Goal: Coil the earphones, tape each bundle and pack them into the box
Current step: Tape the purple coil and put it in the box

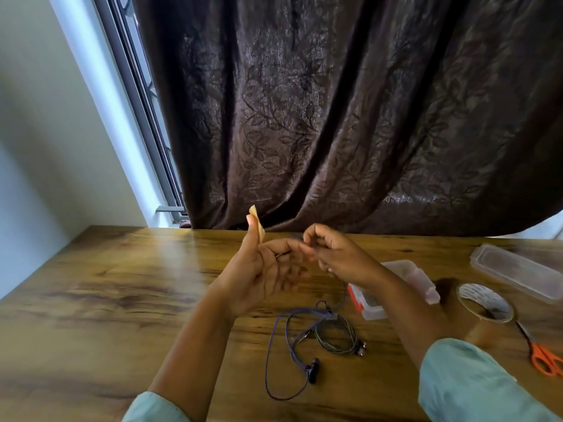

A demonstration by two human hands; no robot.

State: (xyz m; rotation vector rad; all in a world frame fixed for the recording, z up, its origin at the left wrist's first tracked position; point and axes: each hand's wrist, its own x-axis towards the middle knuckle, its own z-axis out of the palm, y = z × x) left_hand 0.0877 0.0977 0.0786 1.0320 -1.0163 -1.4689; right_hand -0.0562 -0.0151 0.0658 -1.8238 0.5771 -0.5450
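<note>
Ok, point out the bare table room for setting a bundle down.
Bare: the table from its left edge to the left forearm, including the strip under the curtain. Crowded: purple earphones and grey coil between the forearms; box, lid, tape roll and scissors to the right.

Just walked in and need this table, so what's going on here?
A person is coiling the purple earphones: the left hand holds the cable at its fingers, the right hand pinches it, the rest trailing onto the table. A tape strip sticks on the left thumb. A grey coiled bundle lies by the open box; tape roll and scissors nearby.
</note>
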